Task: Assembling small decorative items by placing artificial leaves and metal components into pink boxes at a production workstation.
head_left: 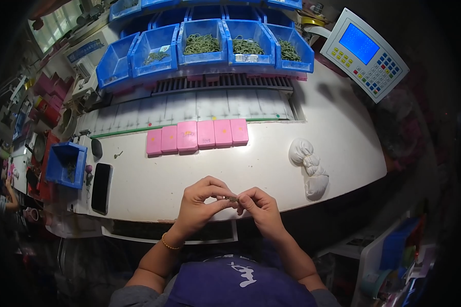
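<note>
Close to the table's front edge, my left hand (pixel 201 202) and my right hand (pixel 263 209) meet, fingertips nearly touching. Thumb and forefinger of the left pinch a small, thin, dark greyish piece (pixel 232 199); its kind is too small to make out. On the piece's right end the right thumb and fingers are pressed together, hiding part of it. Beyond the hands stands a row of several pink blocks (pixel 187 137), side by side, with faint markings on top.
Blue bins (pixel 202 57), several with green ring-like parts, line the back. Right of my hands lies a knotted white cloth bundle (pixel 312 169). A black phone (pixel 102 188), a dark mouse-shaped object (pixel 96 148) and a blue tray (pixel 66 163) are at left; a control panel (pixel 364 53) stands back right.
</note>
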The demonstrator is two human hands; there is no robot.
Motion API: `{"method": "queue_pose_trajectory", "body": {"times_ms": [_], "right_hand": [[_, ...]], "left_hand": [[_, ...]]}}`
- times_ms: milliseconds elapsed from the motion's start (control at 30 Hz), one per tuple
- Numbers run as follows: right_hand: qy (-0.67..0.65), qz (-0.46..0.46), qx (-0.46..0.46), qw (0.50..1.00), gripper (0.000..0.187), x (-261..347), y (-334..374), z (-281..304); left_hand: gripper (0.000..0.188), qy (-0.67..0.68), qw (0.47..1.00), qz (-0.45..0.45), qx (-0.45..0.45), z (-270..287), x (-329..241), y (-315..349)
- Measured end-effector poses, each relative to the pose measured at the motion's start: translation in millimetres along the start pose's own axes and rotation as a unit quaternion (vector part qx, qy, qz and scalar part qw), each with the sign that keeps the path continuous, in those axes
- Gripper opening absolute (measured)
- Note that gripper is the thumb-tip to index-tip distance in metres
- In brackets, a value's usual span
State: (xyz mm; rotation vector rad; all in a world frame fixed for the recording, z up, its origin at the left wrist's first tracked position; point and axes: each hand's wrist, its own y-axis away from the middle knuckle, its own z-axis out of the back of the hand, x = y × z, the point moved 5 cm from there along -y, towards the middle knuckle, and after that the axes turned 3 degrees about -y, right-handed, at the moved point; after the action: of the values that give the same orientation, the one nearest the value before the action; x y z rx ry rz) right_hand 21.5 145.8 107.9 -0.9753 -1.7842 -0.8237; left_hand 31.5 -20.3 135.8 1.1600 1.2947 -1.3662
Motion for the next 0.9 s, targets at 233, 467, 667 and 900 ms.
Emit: {"method": "queue_pose_trajectory", "body": {"times_ms": [233,467,667,900], "right_hand": [[0.016,0.0,-0.016,1.0,0.022,0.6,1.3,0.9],[0.017,-0.006,-0.017,1.0,0.022,-0.1,1.2,0.5],[0.007,-0.004,-0.002,1.0,0.022,-2.7,0.6,-0.6],[-0.017,-0.036,0.02,0.999,0.026,-4.5,-3.1,-5.6]], "left_hand": [[0.015,0.008,1.0,0.007,0.002,1.3,4.2,0.4],[0.016,-0.001,1.0,0.015,0.016,2.0,2.6,0.4],[0.012,-0.014,1.0,0.003,-0.012,-0.1,-0.6,-0.9],[0.014,-0.062,0.998,-0.026,-0.02,-3.3,-10.3,-0.5]]}}
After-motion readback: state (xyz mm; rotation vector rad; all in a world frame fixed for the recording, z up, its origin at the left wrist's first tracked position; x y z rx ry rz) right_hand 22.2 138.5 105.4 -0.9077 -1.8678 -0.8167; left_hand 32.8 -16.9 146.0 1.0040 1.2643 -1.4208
